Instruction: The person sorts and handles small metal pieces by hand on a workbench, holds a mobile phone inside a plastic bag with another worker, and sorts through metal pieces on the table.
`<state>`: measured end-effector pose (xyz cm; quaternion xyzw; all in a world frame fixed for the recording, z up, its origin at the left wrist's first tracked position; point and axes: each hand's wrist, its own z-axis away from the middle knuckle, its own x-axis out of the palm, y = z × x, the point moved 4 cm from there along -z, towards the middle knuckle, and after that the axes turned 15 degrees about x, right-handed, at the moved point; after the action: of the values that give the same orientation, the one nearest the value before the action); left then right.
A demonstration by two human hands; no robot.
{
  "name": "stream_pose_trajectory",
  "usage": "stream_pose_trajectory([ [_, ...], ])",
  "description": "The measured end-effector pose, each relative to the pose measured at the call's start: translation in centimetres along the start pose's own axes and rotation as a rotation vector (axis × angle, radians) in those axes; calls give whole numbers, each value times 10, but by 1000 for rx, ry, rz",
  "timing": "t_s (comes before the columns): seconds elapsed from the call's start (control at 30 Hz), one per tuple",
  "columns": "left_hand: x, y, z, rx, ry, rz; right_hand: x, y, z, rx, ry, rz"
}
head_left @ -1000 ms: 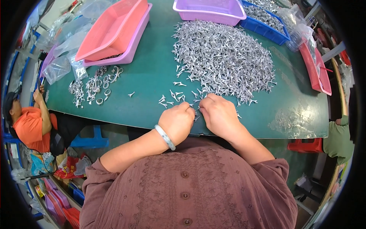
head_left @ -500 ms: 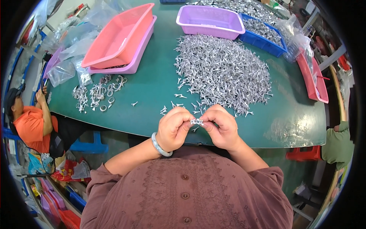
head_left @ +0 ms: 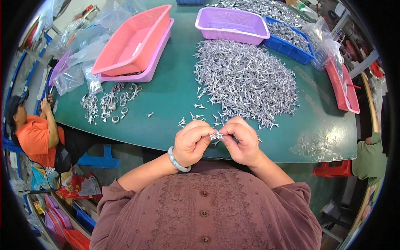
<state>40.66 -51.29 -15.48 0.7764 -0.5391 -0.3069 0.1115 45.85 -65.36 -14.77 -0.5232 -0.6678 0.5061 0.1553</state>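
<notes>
L hand (head_left: 191,144), R hand (head_left: 242,142) turned vs earlier; silver pc (head_left: 216,136) pinched btwn

Left of the green table (head_left: 175,62) is a person in orange (head_left: 36,136), with a blue stool (head_left: 100,160) by its near edge and a red stool (head_left: 333,168) by its right corner.

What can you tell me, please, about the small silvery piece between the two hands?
The small silvery piece looks like shiny metal, with a knobbly, uneven outline; its finer details are too small to tell. It lies roughly crosswise in view, seen against the green table close to the near edge. The left hand pinches its left end and the right hand its right end.
</notes>
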Motion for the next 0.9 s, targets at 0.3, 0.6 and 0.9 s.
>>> stream_pose_trajectory([
  [0.3, 1, -7, 8, -55, 53, 78, 2, 4, 2, -2, 22, 41],
  [0.6, 2, -18, 19, -213, 114, 206, 8, 4, -2, 14, 30, 94],
  [0.9, 1, -21, 25, -295, 134, 227, 17, 5, -4, 53, 21, 75],
])
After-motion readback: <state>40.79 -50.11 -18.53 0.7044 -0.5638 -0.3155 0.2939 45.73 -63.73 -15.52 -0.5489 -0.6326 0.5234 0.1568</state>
